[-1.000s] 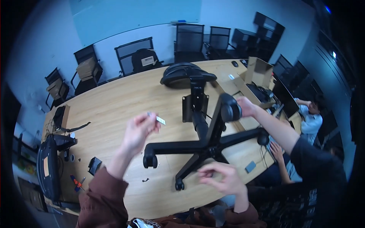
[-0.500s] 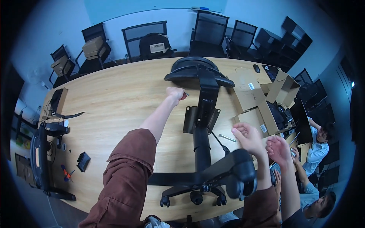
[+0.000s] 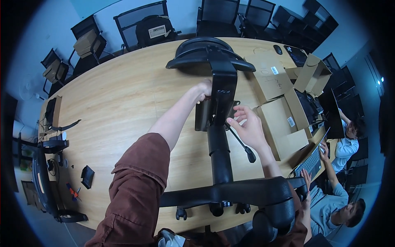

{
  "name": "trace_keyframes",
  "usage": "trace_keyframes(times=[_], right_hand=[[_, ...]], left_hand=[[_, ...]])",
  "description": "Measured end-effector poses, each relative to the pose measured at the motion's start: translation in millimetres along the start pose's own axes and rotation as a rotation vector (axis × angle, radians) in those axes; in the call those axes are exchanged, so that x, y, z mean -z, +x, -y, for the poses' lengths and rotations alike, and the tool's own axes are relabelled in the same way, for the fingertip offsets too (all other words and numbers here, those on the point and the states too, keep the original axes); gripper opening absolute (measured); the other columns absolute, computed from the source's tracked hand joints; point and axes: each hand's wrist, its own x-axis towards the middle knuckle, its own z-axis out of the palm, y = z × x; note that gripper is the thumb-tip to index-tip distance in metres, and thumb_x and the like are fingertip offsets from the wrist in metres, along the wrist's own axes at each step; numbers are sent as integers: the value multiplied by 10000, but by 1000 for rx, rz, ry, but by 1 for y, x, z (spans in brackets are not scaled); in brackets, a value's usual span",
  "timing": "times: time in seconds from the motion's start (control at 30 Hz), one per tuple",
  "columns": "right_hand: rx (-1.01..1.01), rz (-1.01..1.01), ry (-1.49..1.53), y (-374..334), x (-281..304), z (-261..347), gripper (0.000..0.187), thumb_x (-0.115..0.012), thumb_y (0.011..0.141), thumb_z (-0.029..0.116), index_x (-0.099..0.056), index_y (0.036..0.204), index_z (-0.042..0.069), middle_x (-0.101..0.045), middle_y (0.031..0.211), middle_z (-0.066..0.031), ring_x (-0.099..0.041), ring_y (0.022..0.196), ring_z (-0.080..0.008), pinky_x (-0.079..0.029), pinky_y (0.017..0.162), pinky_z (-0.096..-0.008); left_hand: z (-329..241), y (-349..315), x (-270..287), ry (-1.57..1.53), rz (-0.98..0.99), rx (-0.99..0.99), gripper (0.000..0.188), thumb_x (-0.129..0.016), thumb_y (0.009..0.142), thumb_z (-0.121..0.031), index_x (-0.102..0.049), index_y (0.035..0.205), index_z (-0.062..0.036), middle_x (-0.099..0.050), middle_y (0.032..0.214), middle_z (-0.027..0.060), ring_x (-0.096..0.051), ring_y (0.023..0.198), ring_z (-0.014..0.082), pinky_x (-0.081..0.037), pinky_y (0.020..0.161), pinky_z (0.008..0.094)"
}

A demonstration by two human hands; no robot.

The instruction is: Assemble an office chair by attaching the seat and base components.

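An upturned office chair base lies on the table, its black star-shaped legs [image 3: 185,196] near me with the gas cylinder [image 3: 217,156] extending away. Beyond it, a dark mounting plate [image 3: 201,117] meets an upright black bracket [image 3: 224,82], which joins a curved black chair part [image 3: 191,61]. My left hand [image 3: 203,88] is closed against the bracket's left side; its fingertips are partly hidden, so what they pinch cannot be made out. My right hand [image 3: 250,127] hovers right of the plate, fingers curved and apart, beside the black lever [image 3: 238,142].
Opened cardboard boxes [image 3: 277,119] lie to the right. Beyond them, two people sit, one using a laptop [image 3: 308,162]. At left are a black chair frame part [image 3: 40,181], a small black box [image 3: 87,177] and an orange-blue tool [image 3: 74,192]. Mesh chairs [image 3: 218,16] line the wall.
My left hand has moved right to the bracket; the small metal piece in it no longer shows. My right hand has gone forward and left. Another person's hand beside it has withdrawn.
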Motion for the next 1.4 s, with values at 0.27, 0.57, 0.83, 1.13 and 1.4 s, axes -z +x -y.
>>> trace_keyframes(times=[0.27, 0.57, 0.83, 1.13, 1.4], right_hand=[[49, -26, -9, 9, -21, 0, 490, -819, 746, 157, -571, 1143, 12, -628, 897, -101, -600, 738, -178, -521, 708, -329], [-15, -87, 57, 13, -36, -6, 510, -830, 736, 133, -544, 1138, 3, -619, 863, -84, -595, 689, -167, -524, 672, -324], [-36, -50, 50, 12, -35, -8, 516, -828, 745, 132, -533, 1145, -6, -612, 850, -86, -596, 673, -160, -526, 656, -323], [-59, -44, 44, 15, -44, -24, 504, -811, 761, 140, -548, 1163, -14, -635, 847, -69, -631, 677, -126, -546, 674, -303], [-168, -27, 526, 12, 8, -7, 291, -630, 884, -18, -520, 1153, -40, -642, 915, -130, -674, 696, -188, -576, 655, -292]], left_hand=[[-3, -9, 9, 265, 20, 88, 132, -728, 787, -186, -692, 833, -67, -606, 704, 21, -508, 525, 91, -336, 395, 275], [-15, -32, 11, 204, 15, 105, 230, -708, 827, -227, -701, 855, 1, -638, 731, 46, -533, 547, 116, -366, 427, 319], [-7, -23, 10, 231, -3, 80, 203, -695, 846, -217, -717, 893, -20, -657, 744, 49, -547, 548, 114, -353, 423, 316], [-2, -20, 14, 185, 95, 29, 323, -713, 817, -278, -712, 898, 35, -658, 794, 72, -574, 645, 146, -437, 529, 356], [-11, -34, 14, 132, 118, -34, 322, -703, 837, -262, -706, 930, 47, -661, 812, 64, -570, 643, 118, -426, 509, 323]])
